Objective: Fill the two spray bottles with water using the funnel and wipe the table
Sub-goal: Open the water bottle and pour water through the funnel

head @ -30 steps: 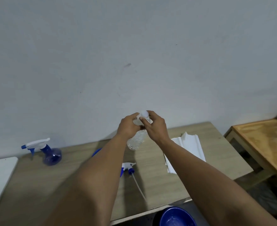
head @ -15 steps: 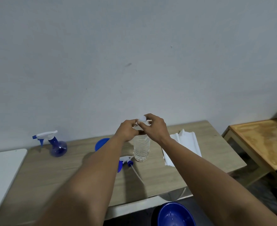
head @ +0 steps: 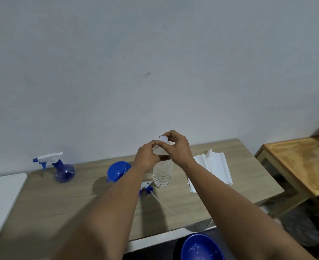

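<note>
Now upright on wooden table (head: 61, 199) by grey wall (head: 155, 53): water bottle (head: 162, 175), both hands' fingers (head: 171, 136) curled round its top.

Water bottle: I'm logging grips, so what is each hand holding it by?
The left hand grips the water bottle around its shoulder; the right hand pinches its white cap.
</note>
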